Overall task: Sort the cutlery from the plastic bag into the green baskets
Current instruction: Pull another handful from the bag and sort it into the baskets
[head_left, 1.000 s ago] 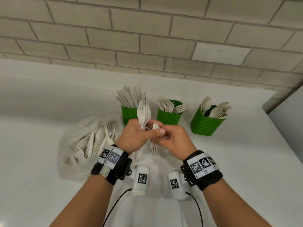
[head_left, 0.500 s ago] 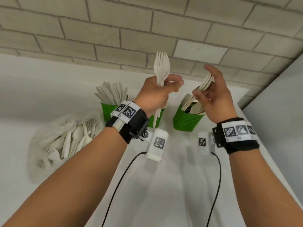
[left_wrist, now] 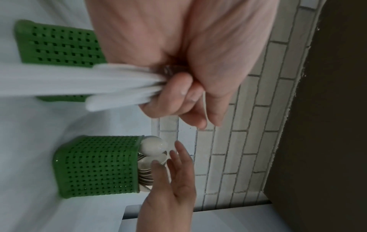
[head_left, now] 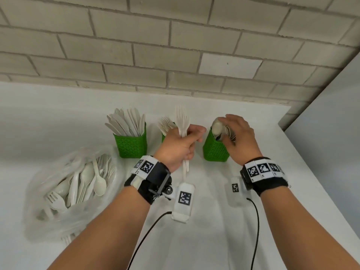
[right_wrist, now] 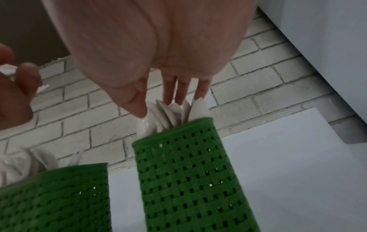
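Three green baskets stand in a row near the wall: a knife basket [head_left: 130, 146], a fork basket [head_left: 163, 137] mostly hidden behind my left hand, and a spoon basket [head_left: 213, 152]. My left hand [head_left: 185, 142] grips a bundle of white forks [head_left: 182, 121] upright by their handles [left_wrist: 119, 84], in front of the fork basket. Over the spoon basket [right_wrist: 188, 172] my right hand [head_left: 236, 133] is spread with straight fingers [right_wrist: 178, 91], touching the tops of the spoons [right_wrist: 172, 114] and holding nothing. The plastic bag [head_left: 72, 184], with several spoons and forks in it, lies at the left.
A white counter [head_left: 214, 240] carries everything and ends at a brick wall [head_left: 175, 55] just behind the baskets. A grey panel [head_left: 331, 143] borders the counter on the right. Cables [head_left: 148, 234] trail from the wrist cameras across the near counter.
Both hands have come down from chest height to the baskets. My right hand no longer holds the spoon and now lies open on the spoons. The left hand still grips the forks.
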